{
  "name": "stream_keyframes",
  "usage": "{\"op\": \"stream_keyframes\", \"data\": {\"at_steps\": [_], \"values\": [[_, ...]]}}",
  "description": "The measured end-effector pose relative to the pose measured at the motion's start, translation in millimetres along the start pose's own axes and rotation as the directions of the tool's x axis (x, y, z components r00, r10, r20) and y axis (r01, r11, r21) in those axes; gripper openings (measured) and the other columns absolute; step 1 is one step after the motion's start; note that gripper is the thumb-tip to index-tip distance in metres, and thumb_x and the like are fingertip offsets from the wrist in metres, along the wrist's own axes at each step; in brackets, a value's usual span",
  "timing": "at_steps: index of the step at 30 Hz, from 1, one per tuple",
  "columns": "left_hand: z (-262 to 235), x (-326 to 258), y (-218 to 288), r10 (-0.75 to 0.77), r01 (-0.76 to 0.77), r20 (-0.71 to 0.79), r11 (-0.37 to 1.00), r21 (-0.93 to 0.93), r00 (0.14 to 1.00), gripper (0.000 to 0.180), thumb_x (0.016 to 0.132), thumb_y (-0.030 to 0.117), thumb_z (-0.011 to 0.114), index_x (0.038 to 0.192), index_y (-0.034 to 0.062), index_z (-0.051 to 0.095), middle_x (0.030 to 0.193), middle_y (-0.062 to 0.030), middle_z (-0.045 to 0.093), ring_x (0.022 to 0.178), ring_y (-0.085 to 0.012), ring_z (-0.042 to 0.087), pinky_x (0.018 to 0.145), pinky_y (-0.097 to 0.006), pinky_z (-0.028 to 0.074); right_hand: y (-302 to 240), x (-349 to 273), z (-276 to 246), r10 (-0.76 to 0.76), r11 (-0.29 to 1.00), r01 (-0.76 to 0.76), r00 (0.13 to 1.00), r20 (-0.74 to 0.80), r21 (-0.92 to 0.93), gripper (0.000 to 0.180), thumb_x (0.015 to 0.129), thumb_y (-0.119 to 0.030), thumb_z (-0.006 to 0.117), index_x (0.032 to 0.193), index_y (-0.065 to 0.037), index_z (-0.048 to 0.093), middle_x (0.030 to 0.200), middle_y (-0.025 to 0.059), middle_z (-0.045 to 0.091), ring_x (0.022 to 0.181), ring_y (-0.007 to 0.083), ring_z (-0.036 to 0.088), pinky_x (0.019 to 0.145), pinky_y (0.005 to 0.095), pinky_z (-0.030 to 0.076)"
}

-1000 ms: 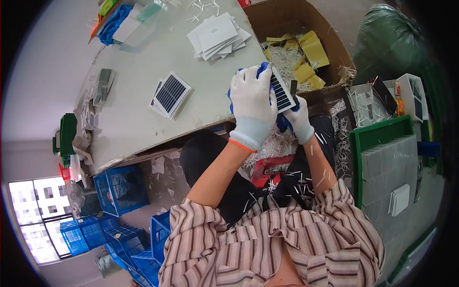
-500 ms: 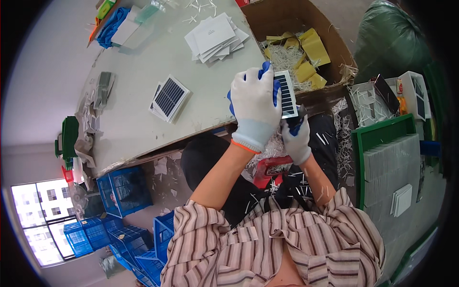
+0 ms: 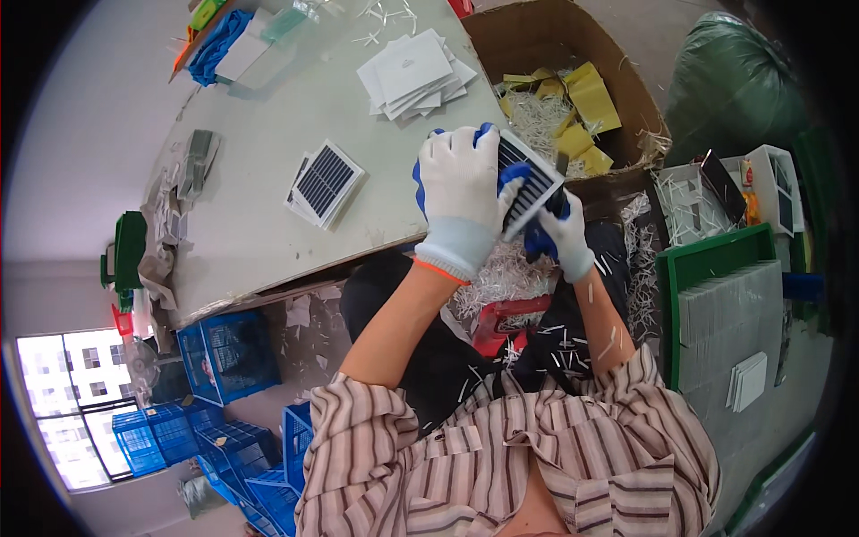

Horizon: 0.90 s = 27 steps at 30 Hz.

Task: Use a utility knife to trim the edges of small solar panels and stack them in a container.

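Note:
Both hands wear white gloves with blue palms. My left hand (image 3: 458, 199) grips a small white-framed solar panel (image 3: 528, 183) from the left, fingers curled over its edge. My right hand (image 3: 561, 231) holds the same panel from below and the right. The panel is tilted, above my lap at the table's near edge. Another small solar panel (image 3: 324, 183) lies flat on the grey table (image 3: 259, 134) to the left of my hands.
A stack of white square sheets (image 3: 413, 73) lies further back on the table. A cardboard box (image 3: 573, 98) with yellow scraps and white shreds stands to the right. A green tray (image 3: 716, 304) of grey plates is at right. Blue crates (image 3: 215, 358) sit on the floor.
My hands and the held panel shifted slightly; the panel has turned a little between the fingers. Everything on the table stays where it was.

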<state>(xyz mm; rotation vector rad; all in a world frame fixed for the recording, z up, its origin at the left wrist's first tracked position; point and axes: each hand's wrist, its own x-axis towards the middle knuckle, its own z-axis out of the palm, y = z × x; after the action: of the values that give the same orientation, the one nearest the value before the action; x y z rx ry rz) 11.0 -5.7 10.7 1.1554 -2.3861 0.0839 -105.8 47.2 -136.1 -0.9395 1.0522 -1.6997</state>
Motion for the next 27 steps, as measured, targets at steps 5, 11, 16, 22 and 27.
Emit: {"op": "stream_keyframes", "data": {"at_steps": [5, 11, 16, 22, 27], "values": [[15.6, -8.6, 6.7, 0.076, -0.083, -0.064, 0.992, -0.100, 0.995, 0.044, 0.070, 0.003, 0.061, 0.114, 0.0092, 0.060, 0.109, -0.0136, 0.056, 0.102, -0.0351, 0.050, 0.089, -0.045, 0.041, -11.9, 0.8, -8.6, 0.040, 0.998, -0.035, 0.996, 0.086, -0.052, 0.016, 0.082, -0.010, 0.066, 0.092, 0.001, 0.062, 0.079, 0.0027, 0.065, 0.072, 0.0056, 0.058, 0.065, 0.0208, 0.047], [19.0, -7.4, 3.8, 0.114, -0.118, -0.031, 0.977, -0.180, 0.993, 0.048, 0.070, -0.002, 0.058, 0.115, 0.0114, 0.060, 0.107, -0.0140, 0.056, 0.100, -0.0337, 0.051, 0.086, -0.043, 0.043, -15.1, -37.2, -11.4, 0.196, 0.980, -0.179, 0.947, 0.255, -0.087, 0.014, 0.074, -0.007, 0.070, 0.086, 0.000, 0.065, 0.076, 0.0042, 0.066, 0.068, 0.0086, 0.061, 0.063, 0.0234, 0.050], [14.5, -6.0, 8.0, 0.037, -0.043, -0.062, 0.994, -0.100, 0.997, 0.046, 0.071, 0.002, 0.060, 0.116, 0.0108, 0.060, 0.106, -0.0139, 0.056, 0.101, -0.0338, 0.050, 0.086, -0.043, 0.041, -6.4, -65.5, 8.1, 0.213, 0.950, -0.217, 0.976, 0.041, 0.225, 0.030, 0.079, 0.004, 0.060, 0.108, 0.002, 0.052, 0.090, 0.0075, 0.064, 0.076, 0.0127, 0.062, 0.070, 0.0269, 0.052], [19.8, -6.2, 12.4, 0.035, -0.035, -0.012, 0.999, -0.006, 0.999, 0.045, 0.072, 0.008, 0.061, 0.117, 0.0072, 0.059, 0.103, -0.0145, 0.054, 0.100, -0.0347, 0.048, 0.084, -0.044, 0.040, 19.5, -16.2, 31.0, -0.371, 0.904, 0.300, 0.904, -0.211, -0.304, 0.039, 0.081, 0.000, 0.063, 0.116, -0.005, 0.045, 0.093, 0.0067, 0.061, 0.079, 0.0117, 0.060, 0.072, 0.0253, 0.050], [18.1, -1.0, 14.9, 0.059, -0.059, -0.008, 0.997, -0.048, 0.998, 0.047, 0.072, 0.008, 0.060, 0.119, 0.0078, 0.059, 0.101, -0.0142, 0.054, 0.098, -0.0345, 0.048, 0.084, -0.044, 0.040, 64.6, 32.6, 30.1, -0.097, 0.982, 0.140, 0.951, -0.294, 0.129, 0.031, 0.084, -0.007, 0.064, 0.109, -0.006, 0.047, 0.091, 0.0057, 0.061, 0.082, 0.0136, 0.062, 0.072, 0.0269, 0.051]]}}
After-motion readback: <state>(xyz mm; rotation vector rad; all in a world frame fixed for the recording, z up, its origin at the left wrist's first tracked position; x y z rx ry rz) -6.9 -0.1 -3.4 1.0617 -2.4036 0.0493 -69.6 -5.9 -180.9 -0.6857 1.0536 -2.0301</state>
